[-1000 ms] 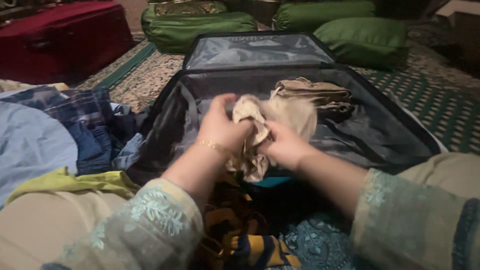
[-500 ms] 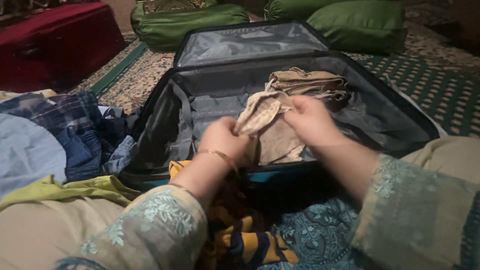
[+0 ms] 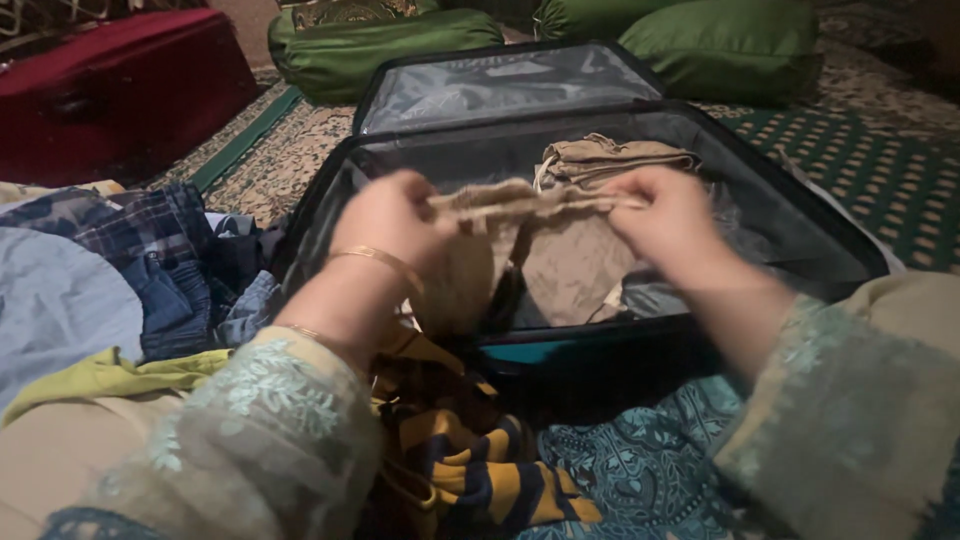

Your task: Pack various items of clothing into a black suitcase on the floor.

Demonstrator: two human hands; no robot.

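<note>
No packages, labels, signs or screens show anywhere here; only cloth, luggage and cushions on a patterned carpet.

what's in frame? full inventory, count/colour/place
beige garment: 1, beige, stretched between both hands over the suitcase
suitcase: 1, black with grey lining, open, centre
folded clothes: 1 stack, tan, inside the suitcase at the back
striped cloth: 1, yellow and dark, on the lap
clothes pile: 1, blue, plaid, lime, left
cushions: at least 3, green, behind the suitcase
red case: 1, far left
left hand: grips the garment's left end
right hand: grips its right end
</note>
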